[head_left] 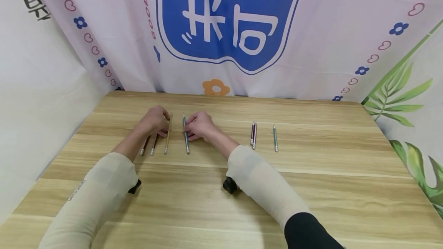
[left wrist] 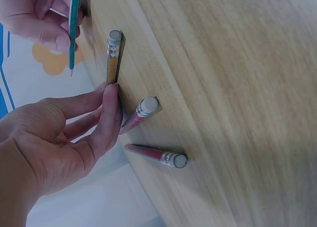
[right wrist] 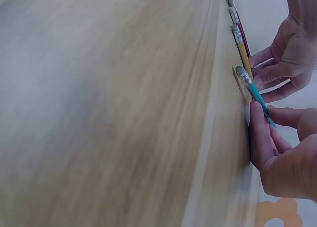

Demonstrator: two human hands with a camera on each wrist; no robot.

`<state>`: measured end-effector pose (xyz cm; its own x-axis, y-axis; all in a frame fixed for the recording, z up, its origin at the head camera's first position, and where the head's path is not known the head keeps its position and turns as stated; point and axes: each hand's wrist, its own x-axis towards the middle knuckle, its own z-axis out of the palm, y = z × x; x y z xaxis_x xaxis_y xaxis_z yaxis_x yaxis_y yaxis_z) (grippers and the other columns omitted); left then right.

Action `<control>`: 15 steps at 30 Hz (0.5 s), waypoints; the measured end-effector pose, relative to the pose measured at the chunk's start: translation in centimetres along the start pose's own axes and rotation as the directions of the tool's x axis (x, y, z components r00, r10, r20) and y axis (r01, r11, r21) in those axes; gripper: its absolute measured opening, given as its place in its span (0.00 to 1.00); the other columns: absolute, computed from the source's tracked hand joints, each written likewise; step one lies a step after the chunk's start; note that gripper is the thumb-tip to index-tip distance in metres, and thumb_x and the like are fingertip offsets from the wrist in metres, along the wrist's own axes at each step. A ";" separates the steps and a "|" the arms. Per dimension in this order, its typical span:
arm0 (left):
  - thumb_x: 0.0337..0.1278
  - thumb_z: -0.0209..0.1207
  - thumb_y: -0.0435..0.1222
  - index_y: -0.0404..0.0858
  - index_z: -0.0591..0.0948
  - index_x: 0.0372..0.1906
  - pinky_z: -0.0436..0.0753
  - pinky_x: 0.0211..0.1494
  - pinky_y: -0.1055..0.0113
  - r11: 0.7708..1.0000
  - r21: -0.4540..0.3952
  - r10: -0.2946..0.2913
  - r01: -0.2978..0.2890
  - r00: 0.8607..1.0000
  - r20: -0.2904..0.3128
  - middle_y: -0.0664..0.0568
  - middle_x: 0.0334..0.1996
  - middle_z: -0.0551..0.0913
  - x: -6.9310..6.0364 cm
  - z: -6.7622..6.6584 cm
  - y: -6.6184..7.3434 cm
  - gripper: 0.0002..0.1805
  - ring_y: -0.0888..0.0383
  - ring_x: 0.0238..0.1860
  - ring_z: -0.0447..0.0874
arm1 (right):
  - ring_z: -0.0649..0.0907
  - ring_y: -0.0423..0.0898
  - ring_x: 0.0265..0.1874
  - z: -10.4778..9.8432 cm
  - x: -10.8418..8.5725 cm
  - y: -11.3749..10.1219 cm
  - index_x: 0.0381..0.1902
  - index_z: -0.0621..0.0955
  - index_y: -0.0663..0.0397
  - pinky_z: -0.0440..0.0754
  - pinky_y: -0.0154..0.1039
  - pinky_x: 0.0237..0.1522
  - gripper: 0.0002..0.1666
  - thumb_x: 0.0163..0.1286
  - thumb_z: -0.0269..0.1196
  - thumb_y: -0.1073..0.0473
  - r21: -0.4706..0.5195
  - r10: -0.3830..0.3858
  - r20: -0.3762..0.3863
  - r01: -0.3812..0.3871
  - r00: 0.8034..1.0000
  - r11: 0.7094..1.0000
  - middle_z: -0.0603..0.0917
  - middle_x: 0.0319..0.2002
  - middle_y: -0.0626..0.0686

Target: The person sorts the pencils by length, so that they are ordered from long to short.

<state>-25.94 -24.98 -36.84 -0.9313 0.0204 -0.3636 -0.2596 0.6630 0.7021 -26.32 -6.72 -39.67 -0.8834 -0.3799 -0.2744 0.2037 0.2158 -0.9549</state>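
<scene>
My left hand (head_left: 155, 120) pinches a yellow pencil (head_left: 167, 141) that lies along the table, its eraser end toward me. Two dark red pencils, one nearer (left wrist: 135, 119) and one farther out (left wrist: 153, 154), rest just left of it, partly hidden under that hand in the head view. Between the thumb and fingers of my right hand (head_left: 201, 125) is a teal pencil (head_left: 187, 141), parallel to the yellow one with a small gap between. In the right wrist view the teal pencil (right wrist: 256, 94) looks tilted, its eraser end a little off the wood.
Farther right on the wooden table (head_left: 318, 172) lie two purple pencils (head_left: 254, 135) side by side and another teal pencil (head_left: 275, 139). A printed curtain (head_left: 332, 41) hangs behind the table's back edge. Black wrist devices show under both sleeves, one at the right sleeve (head_left: 230, 185).
</scene>
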 end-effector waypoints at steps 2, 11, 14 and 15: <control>0.58 0.61 0.16 0.14 0.68 0.61 0.93 0.34 0.64 1.000 0.002 0.003 -0.003 1.000 -0.001 0.21 0.53 0.72 0.1 0.0 0.1 0.26 0.54 0.28 0.85 | 0.84 0.47 0.24 0.1 0.1 -0.1 0.42 0.82 0.69 0.93 0.40 0.30 0.07 0.67 0.67 0.75 -0.003 0.003 -0.020 -0.003 1.000 1.000 0.86 0.32 0.61; 0.58 0.61 0.15 0.14 0.67 0.61 0.93 0.33 0.64 1.000 0.005 -0.007 0.007 1.000 0.010 0.23 0.49 0.75 0.2 0.0 0.3 0.27 0.55 0.26 0.86 | 0.84 0.47 0.25 1.1 0.3 -0.4 0.46 0.83 0.72 0.93 0.42 0.33 0.09 0.69 0.66 0.74 -0.018 -0.003 -0.077 0.001 0.997 1.000 0.86 0.31 0.60; 0.58 0.61 0.15 0.14 0.67 0.62 0.93 0.34 0.64 1.000 0.011 -0.013 0.013 1.000 0.016 0.21 0.52 0.73 0.2 -0.1 0.3 0.27 0.53 0.28 0.87 | 0.84 0.48 0.25 1.6 0.4 -0.4 0.46 0.83 0.73 0.93 0.43 0.34 0.09 0.69 0.67 0.75 -0.015 -0.002 -0.099 0.001 0.995 1.000 0.86 0.31 0.60; 0.58 0.61 0.15 0.13 0.66 0.62 0.93 0.34 0.64 1.000 0.014 -0.013 0.013 1.000 0.019 0.20 0.53 0.72 0.2 -0.1 0.2 0.28 0.53 0.28 0.87 | 0.85 0.48 0.25 1.8 0.4 -0.4 0.46 0.83 0.72 0.94 0.43 0.34 0.09 0.69 0.67 0.75 -0.015 -0.003 -0.106 0.001 0.994 1.000 0.86 0.31 0.60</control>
<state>-26.18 -24.90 -36.66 -0.9230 0.0258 -0.3840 -0.2677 0.6738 0.6887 -25.99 -8.55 -39.58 -0.9237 -0.2831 -0.2580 0.1962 0.2286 -0.9535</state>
